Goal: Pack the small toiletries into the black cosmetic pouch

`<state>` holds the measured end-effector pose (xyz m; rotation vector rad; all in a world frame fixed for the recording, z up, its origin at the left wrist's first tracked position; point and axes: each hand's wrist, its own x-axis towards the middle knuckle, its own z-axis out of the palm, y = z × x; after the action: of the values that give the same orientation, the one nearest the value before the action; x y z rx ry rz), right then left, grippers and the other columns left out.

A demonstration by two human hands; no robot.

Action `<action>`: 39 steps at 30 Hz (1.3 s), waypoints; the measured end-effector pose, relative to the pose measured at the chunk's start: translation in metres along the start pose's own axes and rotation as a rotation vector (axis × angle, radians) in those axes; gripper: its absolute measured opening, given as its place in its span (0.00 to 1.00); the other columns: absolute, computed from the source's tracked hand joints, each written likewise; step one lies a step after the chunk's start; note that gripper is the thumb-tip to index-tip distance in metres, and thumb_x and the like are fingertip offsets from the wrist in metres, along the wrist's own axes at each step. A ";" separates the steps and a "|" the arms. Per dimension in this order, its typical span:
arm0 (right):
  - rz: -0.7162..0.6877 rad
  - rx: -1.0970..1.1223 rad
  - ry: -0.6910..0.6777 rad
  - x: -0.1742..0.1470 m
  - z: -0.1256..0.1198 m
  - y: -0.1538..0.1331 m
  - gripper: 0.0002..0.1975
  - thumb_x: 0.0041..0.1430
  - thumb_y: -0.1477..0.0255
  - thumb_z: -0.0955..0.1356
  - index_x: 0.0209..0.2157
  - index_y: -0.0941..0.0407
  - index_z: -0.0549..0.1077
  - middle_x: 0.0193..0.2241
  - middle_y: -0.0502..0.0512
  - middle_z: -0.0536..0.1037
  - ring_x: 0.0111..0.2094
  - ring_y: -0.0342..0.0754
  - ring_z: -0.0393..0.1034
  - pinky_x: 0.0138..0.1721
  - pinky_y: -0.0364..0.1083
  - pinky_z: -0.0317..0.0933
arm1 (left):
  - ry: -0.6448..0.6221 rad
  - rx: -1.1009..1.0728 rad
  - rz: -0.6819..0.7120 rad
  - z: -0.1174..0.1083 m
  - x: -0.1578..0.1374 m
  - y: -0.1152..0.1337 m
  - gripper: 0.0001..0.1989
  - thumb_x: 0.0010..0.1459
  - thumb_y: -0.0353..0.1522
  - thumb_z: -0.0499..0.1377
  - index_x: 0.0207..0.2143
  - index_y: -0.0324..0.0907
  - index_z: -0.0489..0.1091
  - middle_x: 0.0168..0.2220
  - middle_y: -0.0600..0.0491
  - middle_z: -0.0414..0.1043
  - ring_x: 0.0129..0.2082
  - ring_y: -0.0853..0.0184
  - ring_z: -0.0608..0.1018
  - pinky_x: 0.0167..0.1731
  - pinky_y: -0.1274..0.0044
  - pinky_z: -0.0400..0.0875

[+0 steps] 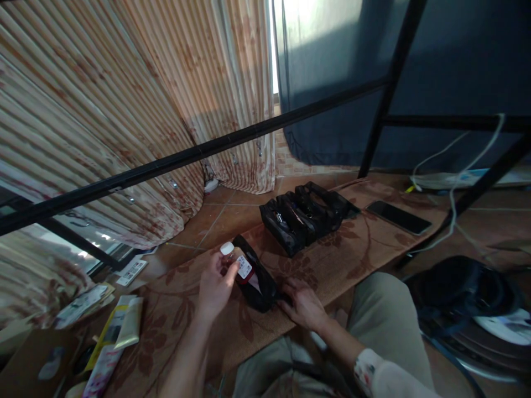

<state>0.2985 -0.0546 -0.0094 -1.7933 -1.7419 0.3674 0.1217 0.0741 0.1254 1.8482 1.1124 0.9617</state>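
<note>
My left hand (216,284) is closed round a small bottle (237,261) with a white cap, a white label and dark red contents at its lower end. The bottle is tilted over the open top of a black mesh pouch (259,287) lying on the brown patterned cloth. At the pouch's near right end, my right hand (302,303) has its fingers pressed on the black fabric, gripping its edge. Beyond it, a row of several black mesh compartments (305,213) stands on the cloth with small items inside, too dark to name.
A phone (399,216) lies on the cloth-covered bench (332,279) to the right. Tubes (129,323) and papers (85,301) sit at the left. A black metal bar (232,138) crosses in front of the curtains (166,72). White cables (454,193) hang at the right, above a black bag (464,287).
</note>
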 end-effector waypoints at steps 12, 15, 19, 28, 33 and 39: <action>-0.005 -0.011 -0.001 -0.001 -0.001 0.000 0.05 0.59 0.68 0.66 0.36 0.54 0.72 0.38 0.55 0.73 0.44 0.51 0.66 0.47 0.49 0.56 | -0.159 0.801 -0.194 0.014 0.001 0.011 0.29 0.57 0.41 0.55 0.59 0.40 0.58 0.37 0.45 0.78 0.39 0.53 0.79 0.37 0.69 0.68; -0.005 -0.014 -0.004 -0.002 0.000 0.001 0.06 0.60 0.68 0.66 0.36 0.54 0.72 0.39 0.55 0.73 0.44 0.51 0.66 0.47 0.49 0.56 | -0.215 0.906 -0.221 0.017 0.002 0.010 0.30 0.57 0.43 0.54 0.60 0.43 0.58 0.42 0.43 0.78 0.43 0.50 0.78 0.37 0.67 0.67; 0.004 -0.029 -0.013 -0.002 0.002 0.003 0.07 0.60 0.67 0.66 0.37 0.55 0.72 0.39 0.56 0.73 0.44 0.52 0.66 0.47 0.49 0.57 | -0.283 0.961 -0.195 0.019 0.005 0.007 0.29 0.55 0.42 0.55 0.59 0.46 0.60 0.45 0.44 0.77 0.46 0.50 0.77 0.38 0.67 0.67; 0.010 -0.037 -0.015 -0.001 0.001 0.002 0.06 0.60 0.67 0.66 0.36 0.55 0.72 0.37 0.55 0.73 0.43 0.50 0.66 0.46 0.48 0.57 | -0.468 0.726 -0.163 0.017 0.016 -0.010 0.26 0.57 0.39 0.56 0.58 0.47 0.62 0.41 0.49 0.79 0.40 0.61 0.79 0.36 0.75 0.68; 0.013 -0.040 -0.016 -0.001 0.002 0.002 0.07 0.60 0.66 0.66 0.35 0.54 0.72 0.38 0.55 0.73 0.43 0.50 0.66 0.47 0.48 0.57 | -0.329 0.748 -0.148 0.017 0.016 -0.018 0.29 0.57 0.36 0.57 0.61 0.43 0.59 0.44 0.48 0.78 0.46 0.58 0.78 0.42 0.73 0.68; 0.012 -0.036 -0.008 -0.002 0.001 0.001 0.07 0.61 0.66 0.66 0.36 0.55 0.73 0.40 0.56 0.73 0.43 0.51 0.67 0.48 0.49 0.58 | -0.086 0.436 0.001 0.010 -0.002 -0.017 0.21 0.58 0.32 0.54 0.55 0.44 0.66 0.49 0.50 0.75 0.37 0.66 0.78 0.42 0.74 0.71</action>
<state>0.2984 -0.0559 -0.0115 -1.8302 -1.7545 0.3510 0.1241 0.0761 0.1055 2.2101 1.3456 0.6661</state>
